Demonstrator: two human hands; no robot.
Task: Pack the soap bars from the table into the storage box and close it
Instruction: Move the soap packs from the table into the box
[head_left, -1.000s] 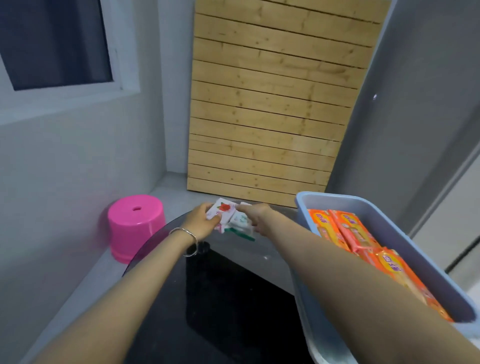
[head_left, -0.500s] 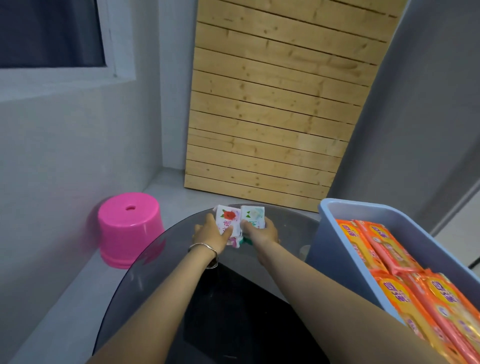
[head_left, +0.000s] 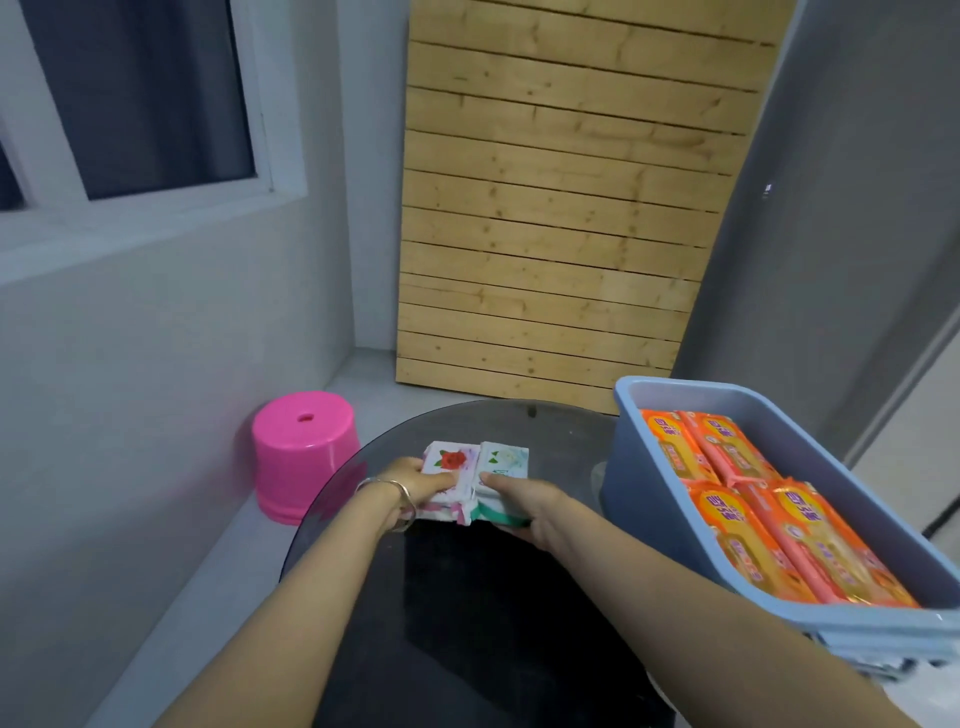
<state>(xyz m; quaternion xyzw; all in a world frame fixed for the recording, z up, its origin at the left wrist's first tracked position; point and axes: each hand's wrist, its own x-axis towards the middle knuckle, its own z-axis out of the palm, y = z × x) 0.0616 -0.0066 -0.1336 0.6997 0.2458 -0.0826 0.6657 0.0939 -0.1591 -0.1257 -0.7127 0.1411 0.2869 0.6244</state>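
Two small stacks of white-wrapped soap bars sit side by side over the round dark glass table (head_left: 498, 426). My left hand (head_left: 415, 486) grips the stack with a red rose print (head_left: 449, 460). My right hand (head_left: 524, 504) grips the stack with a white flower and green trim (head_left: 504, 460). The two stacks touch each other. To the right stands the blue storage box (head_left: 639, 499), open, holding several orange-wrapped soap bars (head_left: 743, 499). Its lid is not in view.
A pink plastic stool (head_left: 304, 447) stands on the floor left of the table. A wooden slatted panel (head_left: 561, 208) leans against the far wall. A window (head_left: 130, 93) is at the upper left. A grey wall runs close on the right.
Both hands have drawn the two soap stacks toward me across the table and set them square side by side. The view has tilted and shifted right, showing more of the box.
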